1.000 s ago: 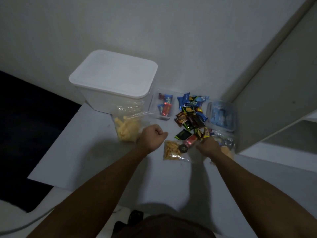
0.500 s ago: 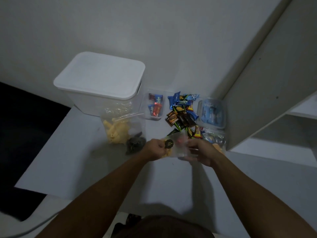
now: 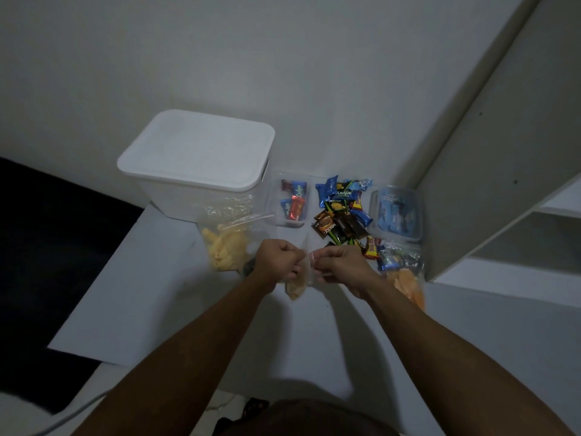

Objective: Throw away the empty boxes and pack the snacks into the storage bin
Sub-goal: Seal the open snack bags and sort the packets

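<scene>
Head view, hands: the left hand [image 3: 278, 261] and the right hand [image 3: 341, 265] are raised close together above the pale grey surface [image 3: 151, 309], fingers curled, each pinching the top edge of a small clear plastic bag of tan snack pieces [image 3: 297, 283] that hangs between them.
Head view, storage bin: a translucent white plastic storage bin with a closed white lid [image 3: 198, 152] stands at the back left of the surface, against the wall.
Head view, other snacks: a clear zip bag of pale yellow snack sticks [image 3: 224, 247] leans in front of the bin, just left of the left hand.
Head view, back row: a clear shallow tray holding blue and red wrappers [image 3: 292, 204] sits right of the bin; beside it lies a heap of blue, black and orange snack sachets [image 3: 341, 212], then a clear tub of light blue packets [image 3: 396, 214].
Head view, right edge: a bag with orange pieces [image 3: 407, 286] lies just beside the right forearm.
</scene>
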